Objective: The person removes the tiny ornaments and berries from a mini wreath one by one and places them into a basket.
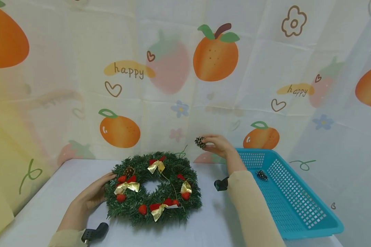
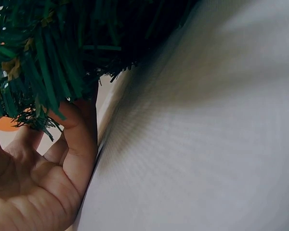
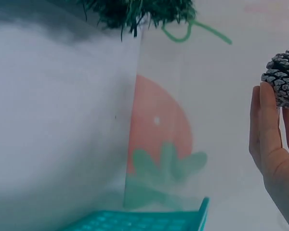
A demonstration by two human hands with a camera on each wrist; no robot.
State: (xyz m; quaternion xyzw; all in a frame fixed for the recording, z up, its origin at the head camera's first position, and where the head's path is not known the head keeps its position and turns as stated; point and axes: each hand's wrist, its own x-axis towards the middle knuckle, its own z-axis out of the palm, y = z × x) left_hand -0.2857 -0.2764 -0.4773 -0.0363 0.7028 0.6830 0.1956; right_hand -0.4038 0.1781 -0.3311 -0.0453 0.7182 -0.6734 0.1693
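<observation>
A green wreath point(image 1: 130, 212) lies on the table, trimmed with red-and-gold bows, red strawberries and a brown pine cone point(image 1: 128, 171) at its upper left. My left hand point(image 1: 94, 192) grips the wreath's left edge; in the left wrist view its fingers point(image 2: 79, 144) curl in under the green needles point(image 2: 53, 72). Raised behind and right of the wreath, my right hand point(image 1: 217, 144) pinches a white-tipped pine cone point(image 1: 200, 142) between thumb and fingers. The right wrist view shows this cone upright at the fingertips point(image 3: 267, 91), partly cut off by the frame.
A blue-green plastic basket point(image 1: 309, 233) with lattice sides stands at the right, beside my right forearm. Another white-tipped pine cone point(image 1: 261, 175) lies inside it. A printed curtain point(image 1: 173, 113) hangs right behind the white table point(image 1: 77, 168).
</observation>
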